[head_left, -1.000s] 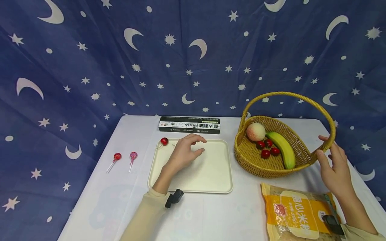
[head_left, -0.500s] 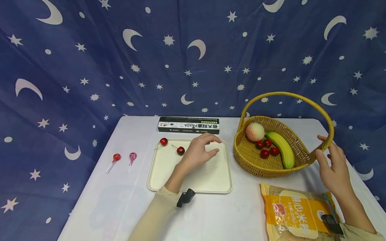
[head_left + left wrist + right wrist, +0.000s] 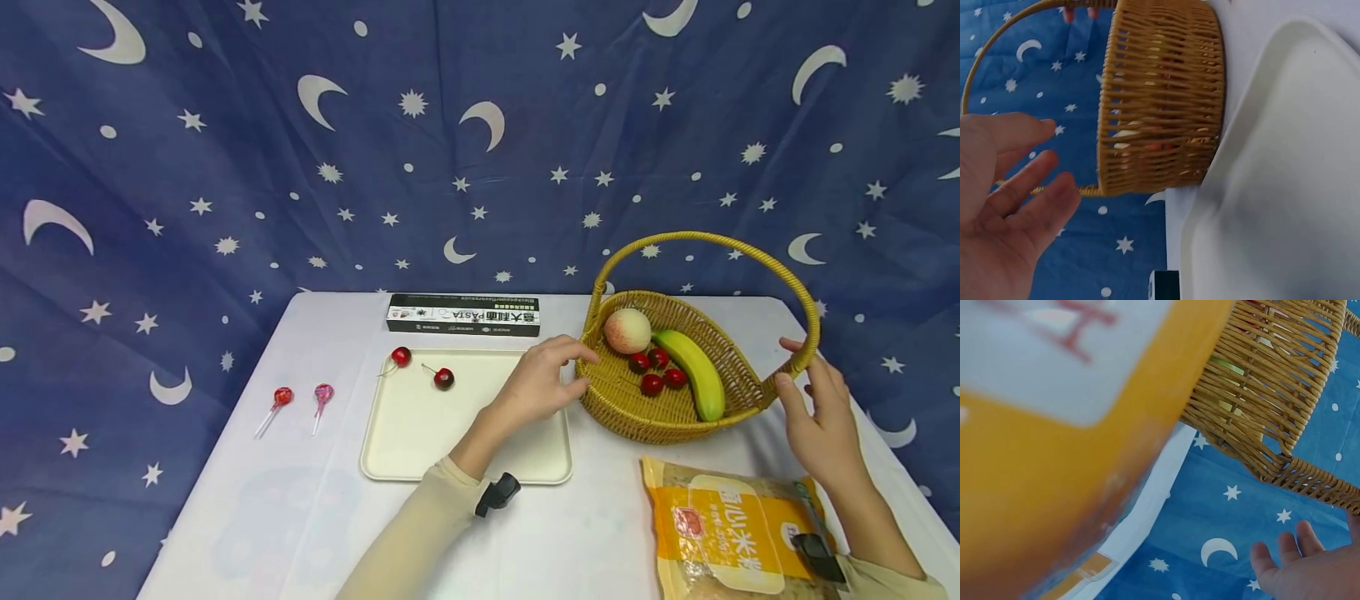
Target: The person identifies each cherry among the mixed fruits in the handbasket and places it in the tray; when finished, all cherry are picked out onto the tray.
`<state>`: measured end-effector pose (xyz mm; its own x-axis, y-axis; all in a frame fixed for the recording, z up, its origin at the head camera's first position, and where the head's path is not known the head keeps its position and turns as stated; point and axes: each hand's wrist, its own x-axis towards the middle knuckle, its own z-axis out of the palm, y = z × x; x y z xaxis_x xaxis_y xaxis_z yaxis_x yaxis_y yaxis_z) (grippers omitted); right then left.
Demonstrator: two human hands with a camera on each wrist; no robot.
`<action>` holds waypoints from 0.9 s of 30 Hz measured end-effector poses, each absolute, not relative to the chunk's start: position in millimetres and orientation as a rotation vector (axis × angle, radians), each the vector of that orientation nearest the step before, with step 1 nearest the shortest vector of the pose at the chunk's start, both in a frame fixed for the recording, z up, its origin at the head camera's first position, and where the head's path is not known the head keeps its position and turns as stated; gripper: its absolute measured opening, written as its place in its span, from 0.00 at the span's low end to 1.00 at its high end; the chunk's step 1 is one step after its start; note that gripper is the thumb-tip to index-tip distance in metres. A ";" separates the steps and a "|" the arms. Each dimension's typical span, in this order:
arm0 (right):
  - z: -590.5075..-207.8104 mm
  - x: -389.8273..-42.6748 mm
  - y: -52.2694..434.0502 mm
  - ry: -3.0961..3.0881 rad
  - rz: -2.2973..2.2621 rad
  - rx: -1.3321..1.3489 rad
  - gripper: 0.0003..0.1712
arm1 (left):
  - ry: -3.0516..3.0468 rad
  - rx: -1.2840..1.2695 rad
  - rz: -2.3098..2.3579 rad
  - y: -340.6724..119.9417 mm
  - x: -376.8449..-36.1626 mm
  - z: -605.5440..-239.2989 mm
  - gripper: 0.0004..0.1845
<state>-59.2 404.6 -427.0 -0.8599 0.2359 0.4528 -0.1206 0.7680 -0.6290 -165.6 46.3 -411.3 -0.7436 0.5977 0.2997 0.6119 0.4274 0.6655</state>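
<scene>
Hands first: left hand [image 3: 542, 385] hovers over the right edge of the tray [image 3: 420, 433], fingers loosely spread and empty, fingertips just at the near-left wall of the basket [image 3: 630, 417]. Left wrist view shows the same hand [image 3: 1004, 206] open, palm bare, basket [image 3: 1160, 100] close ahead, tray [image 3: 1285, 187] beside it. Right hand [image 3: 817, 417] is at the basket's right end, fingers relaxed and extended, touching or just beside the handle [image 3: 806, 346] base; cannot tell if there is real contact. It holds nothing. Right wrist view shows only its fingertips [image 3: 1297, 550], straight, under the woven rim [image 3: 1310, 478].

Basket sits on the desk [image 3: 300, 517] right of the tray, touching or nearly touching its corner. Inside: peach [image 3: 627, 330], banana [image 3: 693, 373], four cherries [image 3: 654, 372] between them.

Tray carries one cherry [image 3: 443, 378] near its far edge; another cherry [image 3: 401, 357] lies at the tray's far-left corner, on the rim or just off it, unclear. Pasta box [image 3: 462, 314] lies behind the tray. Two lollipops [image 3: 296, 400] lie on the desk left of the tray, well apart from the hands. Orange bag [image 3: 731, 533] lies in front of the basket, under the right forearm. Star-and-moon cloth [image 3: 225, 167] hangs behind.
</scene>
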 end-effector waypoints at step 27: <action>-429.0 -61.3 406.0 -2.445 0.910 -0.110 0.28 | -2.706 -1.289 -1.114 119.2 -174.3 -418.3 0.13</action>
<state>-61.3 406.0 -429.0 -0.8594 0.2494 0.4463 -0.1028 0.7708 -0.6288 -174.3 119.2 -418.3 -0.6739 0.7011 0.2331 0.6620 0.4328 0.6119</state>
